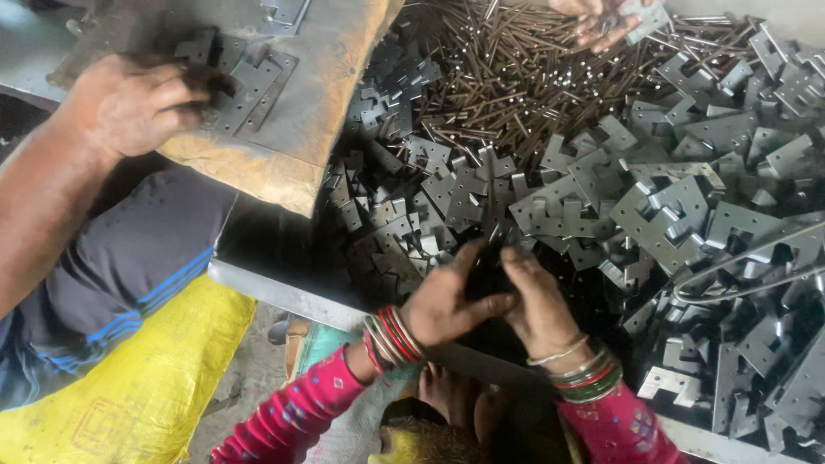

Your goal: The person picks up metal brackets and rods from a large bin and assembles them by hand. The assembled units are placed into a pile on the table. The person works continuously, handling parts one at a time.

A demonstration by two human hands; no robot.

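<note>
Both hands, left hand (447,302) and right hand (540,302), pinch a dark hinge leaf (488,277), seemingly upright

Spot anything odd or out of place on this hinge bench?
Mostly loose heaps: hinge leaves and pins overlap with no divider. One bent wire loop lies across the leaves at right, unlike everything else. Left hand and right hand pinch a dark part together.

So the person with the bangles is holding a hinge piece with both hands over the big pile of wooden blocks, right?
Not quite. The pile is made of grey metal hinge pieces, not wooden blocks, with thin metal pins heaped behind. The rest holds: in the head view the left hand and right hand, both with bangles, grip a dark hinge piece together over it.
</note>
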